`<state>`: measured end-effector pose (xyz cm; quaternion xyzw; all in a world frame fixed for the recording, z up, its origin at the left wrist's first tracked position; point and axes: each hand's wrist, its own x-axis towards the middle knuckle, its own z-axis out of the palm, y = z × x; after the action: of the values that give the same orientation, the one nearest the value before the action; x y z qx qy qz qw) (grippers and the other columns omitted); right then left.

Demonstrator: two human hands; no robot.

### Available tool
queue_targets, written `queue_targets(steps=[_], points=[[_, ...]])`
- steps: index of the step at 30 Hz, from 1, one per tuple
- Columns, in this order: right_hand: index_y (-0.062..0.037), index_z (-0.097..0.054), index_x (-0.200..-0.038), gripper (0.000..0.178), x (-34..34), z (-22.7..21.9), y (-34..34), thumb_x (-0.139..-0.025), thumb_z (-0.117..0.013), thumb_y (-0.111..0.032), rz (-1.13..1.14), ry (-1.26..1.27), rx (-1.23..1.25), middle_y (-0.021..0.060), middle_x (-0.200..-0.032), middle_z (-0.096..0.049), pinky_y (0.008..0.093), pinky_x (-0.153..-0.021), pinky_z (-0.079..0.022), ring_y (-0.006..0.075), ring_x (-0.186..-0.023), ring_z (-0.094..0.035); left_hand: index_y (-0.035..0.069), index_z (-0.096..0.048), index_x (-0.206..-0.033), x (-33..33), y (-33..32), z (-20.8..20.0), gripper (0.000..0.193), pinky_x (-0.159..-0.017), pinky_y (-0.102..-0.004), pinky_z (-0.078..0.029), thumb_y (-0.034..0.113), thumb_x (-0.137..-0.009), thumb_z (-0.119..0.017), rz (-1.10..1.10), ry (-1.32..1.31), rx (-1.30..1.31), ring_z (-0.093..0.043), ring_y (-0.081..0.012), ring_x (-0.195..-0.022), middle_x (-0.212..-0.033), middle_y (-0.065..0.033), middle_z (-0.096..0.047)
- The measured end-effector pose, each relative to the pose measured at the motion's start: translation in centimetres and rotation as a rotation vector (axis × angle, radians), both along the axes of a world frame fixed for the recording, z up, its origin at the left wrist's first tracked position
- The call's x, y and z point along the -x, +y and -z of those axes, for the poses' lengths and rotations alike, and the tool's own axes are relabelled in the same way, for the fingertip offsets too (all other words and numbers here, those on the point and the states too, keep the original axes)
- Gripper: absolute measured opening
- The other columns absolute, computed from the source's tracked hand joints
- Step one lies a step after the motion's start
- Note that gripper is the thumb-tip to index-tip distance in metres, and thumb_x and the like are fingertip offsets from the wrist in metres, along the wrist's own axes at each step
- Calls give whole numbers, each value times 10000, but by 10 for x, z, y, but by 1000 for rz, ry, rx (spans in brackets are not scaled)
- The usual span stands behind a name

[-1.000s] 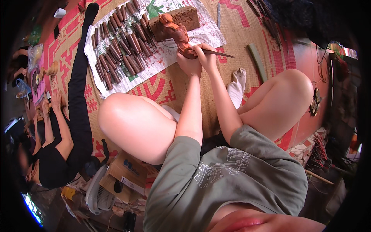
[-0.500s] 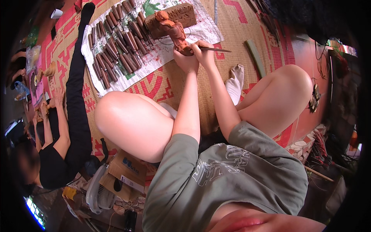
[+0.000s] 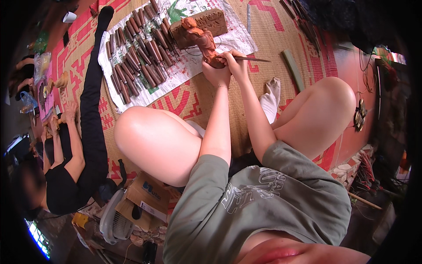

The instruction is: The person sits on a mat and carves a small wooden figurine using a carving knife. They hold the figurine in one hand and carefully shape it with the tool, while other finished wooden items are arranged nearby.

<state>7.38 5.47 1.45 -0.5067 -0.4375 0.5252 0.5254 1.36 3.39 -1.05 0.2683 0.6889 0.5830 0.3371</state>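
A reddish-brown carved figurine (image 3: 202,38) stands out from my left hand (image 3: 216,75), whose fingers are wrapped round its lower end. Close beside it, my right hand (image 3: 238,67) is closed on a slim dark carving tool (image 3: 256,59), its long end pointing right. The tool's other end, by the figurine's base, is hidden by my fingers. Just behind the figurine lies a brown block (image 3: 215,23) with carved marks on its face. To the left, several wooden-handled chisels (image 3: 141,57) lie in rows on a white printed sheet (image 3: 132,102).
A patterned woven mat (image 3: 237,105) spreads under my legs. At right lie a pale green strip (image 3: 292,69) and several dark tools (image 3: 307,27). A person in black (image 3: 66,187) works at left, holding a wooden piece. A cardboard box (image 3: 147,193) and white fan (image 3: 113,218) stand lower left.
The whole view has shifted slightly, so the mat and tools sit a little lower and farther right. Both hands keep their holds on the figurine and carving tool.
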Motion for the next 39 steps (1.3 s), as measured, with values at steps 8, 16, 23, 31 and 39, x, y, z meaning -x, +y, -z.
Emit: queue_targets(steps=[8, 16, 23, 31, 39], points=[[35, -636, -725, 178, -5, 4, -1, -855, -594, -79, -87, -220, -21, 63, -677, -649, 209, -547, -441, 72, -607, -573, -30, -472, -1070, 1, -4, -4, 619, -773, -319, -467, 290, -637, -780, -43, 145, 2, -602, -203, -890, -978, -120, -591], [32, -598, -653, 181, 1, 2, -1, -801, -594, -71, 0, -195, -74, 66, -606, -623, 242, -536, -442, 79, -558, -550, -19, -476, -1077, 1, -3, -3, 615, -785, -307, -467, 286, -639, -782, -16, 90, 39, -597, -193, -902, -997, -113, -590], [36, -600, -668, 202, 1, 5, -4, -843, -584, -63, 23, -72, -83, 76, -682, -651, 225, -576, -454, 83, -615, -575, -24, -478, -1073, -1, -4, -1, 598, -793, -319, -465, 297, -662, -770, -21, 115, 51, -588, -197, -926, -1013, -122, -574], [29, -637, -722, 164, -3, -2, -5, -845, -593, -69, -48, -294, -86, 61, -663, -645, 218, -548, -433, 72, -590, -551, -28, -473, -1086, 1, -6, -10, 627, -793, -336, -464, 333, -665, -765, -8, 84, 42, -593, -234, -935, -1021, -139, -577], [28, -636, -713, 171, 5, -6, -5, -810, -629, -112, -24, -351, -155, 92, -631, -632, 262, -539, -443, 118, -555, -564, -41, -495, -1045, 1, -6, -1, 529, -777, -347, -459, 305, -714, -721, -7, 122, 0, -598, -256, -884, -964, -147, -581]])
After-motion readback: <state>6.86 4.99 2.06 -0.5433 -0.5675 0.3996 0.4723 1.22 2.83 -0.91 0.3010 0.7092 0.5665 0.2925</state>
